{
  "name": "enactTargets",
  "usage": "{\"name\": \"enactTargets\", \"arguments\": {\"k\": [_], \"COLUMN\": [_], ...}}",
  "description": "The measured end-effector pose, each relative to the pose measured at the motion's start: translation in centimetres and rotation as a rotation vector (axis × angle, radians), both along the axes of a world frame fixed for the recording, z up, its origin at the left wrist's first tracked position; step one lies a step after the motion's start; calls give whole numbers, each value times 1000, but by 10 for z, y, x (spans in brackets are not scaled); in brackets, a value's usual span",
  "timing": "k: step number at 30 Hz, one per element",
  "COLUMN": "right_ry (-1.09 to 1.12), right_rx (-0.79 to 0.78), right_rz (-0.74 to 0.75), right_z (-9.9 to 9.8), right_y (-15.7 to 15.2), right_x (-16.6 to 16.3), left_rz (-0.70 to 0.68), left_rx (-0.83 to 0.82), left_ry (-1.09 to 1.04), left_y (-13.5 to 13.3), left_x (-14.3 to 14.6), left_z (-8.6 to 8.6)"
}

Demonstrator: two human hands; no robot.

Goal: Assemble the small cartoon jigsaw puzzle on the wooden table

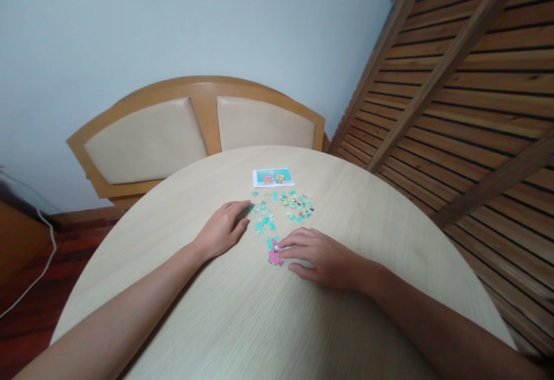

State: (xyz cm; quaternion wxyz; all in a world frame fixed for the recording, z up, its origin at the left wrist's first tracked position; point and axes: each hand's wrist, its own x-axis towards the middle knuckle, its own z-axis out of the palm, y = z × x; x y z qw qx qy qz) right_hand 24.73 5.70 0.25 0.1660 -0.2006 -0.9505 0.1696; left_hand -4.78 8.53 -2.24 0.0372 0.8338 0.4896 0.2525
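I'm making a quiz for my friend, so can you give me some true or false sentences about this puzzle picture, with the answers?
1. The right hand is at the partly joined pink jigsaw section. True.
2. The picture card lies between the two hands. False: the picture card lies beyond both hands, past the loose jigsaw pieces.
3. The left hand is next to some loose jigsaw pieces. True.
4. The table has a straight far edge. False: the table's far edge is curved.
5. The wood-framed backrest has cream panels. True.
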Motion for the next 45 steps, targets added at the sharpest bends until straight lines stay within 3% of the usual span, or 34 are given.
{"name": "enactTargets", "arguments": {"k": [4, 11, 18, 29, 33, 39, 45], "right_ry": [-15, -10, -2, 11, 17, 34, 24], "right_rx": [-7, -24, -23, -12, -10, -2, -7], "right_rz": [-1, 4, 2, 7, 10, 17, 30], "right_z": [0, 2, 2, 0, -1, -2, 2], "right_y": [1, 1, 1, 3, 4, 4, 3], "right_x": [0, 0, 0, 2, 3, 4, 3], "left_rz": [-15, 81, -58, -113, -160, -118, -197], "left_rx": [-7, 12, 18, 41, -13, -46, -153], "left_ry": [42, 56, 127, 281, 212, 149, 91], "left_y": [2, 3, 7, -20, -20, -19, -23], "left_x": [2, -3, 1, 5, 4, 0, -1], "left_z": [-1, 4, 2, 29, 28, 22, 31]}}
